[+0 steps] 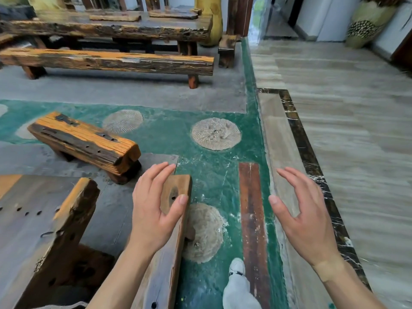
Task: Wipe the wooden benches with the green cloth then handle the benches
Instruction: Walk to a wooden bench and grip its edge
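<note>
Now the left hand (153,210), fingers (156,175) curled round the end of the narrow brown wooden bench (171,221) by the person's legs, should firm up before the released, empty right hand (305,221) takes the opposite edge; no green cloth shows.

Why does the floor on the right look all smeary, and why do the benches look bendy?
Head view: the tiled floor on the right is streaked with motion blur; the wide-angle lens bows the long bench and the far table; the left hand and right hand look sharp; light is soft, shadows faint.
</note>
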The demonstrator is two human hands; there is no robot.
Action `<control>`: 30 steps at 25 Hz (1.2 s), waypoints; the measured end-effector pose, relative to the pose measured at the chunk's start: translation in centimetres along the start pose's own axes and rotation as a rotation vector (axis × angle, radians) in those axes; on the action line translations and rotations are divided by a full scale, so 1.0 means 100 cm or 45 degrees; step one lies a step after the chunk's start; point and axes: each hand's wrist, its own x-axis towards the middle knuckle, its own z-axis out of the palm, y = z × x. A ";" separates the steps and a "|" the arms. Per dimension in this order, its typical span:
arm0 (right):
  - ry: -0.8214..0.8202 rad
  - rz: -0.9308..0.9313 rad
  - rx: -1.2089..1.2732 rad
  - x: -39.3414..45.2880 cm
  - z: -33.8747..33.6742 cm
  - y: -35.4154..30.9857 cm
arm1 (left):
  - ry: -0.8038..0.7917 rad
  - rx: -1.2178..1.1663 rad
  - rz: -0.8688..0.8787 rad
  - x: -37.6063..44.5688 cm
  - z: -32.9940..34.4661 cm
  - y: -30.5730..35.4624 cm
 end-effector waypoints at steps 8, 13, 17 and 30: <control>0.032 -0.036 0.011 0.184 0.030 0.091 | 0.015 0.054 -0.017 0.157 0.108 -0.043; 0.040 -0.061 0.011 0.286 0.039 0.129 | 0.018 0.102 0.005 0.247 0.151 -0.062; 0.085 -0.083 -0.025 0.349 0.054 0.155 | 0.012 0.114 0.017 0.308 0.179 -0.093; 0.044 -0.276 -0.162 0.673 0.208 0.202 | 0.159 0.200 -0.081 0.548 0.267 -0.308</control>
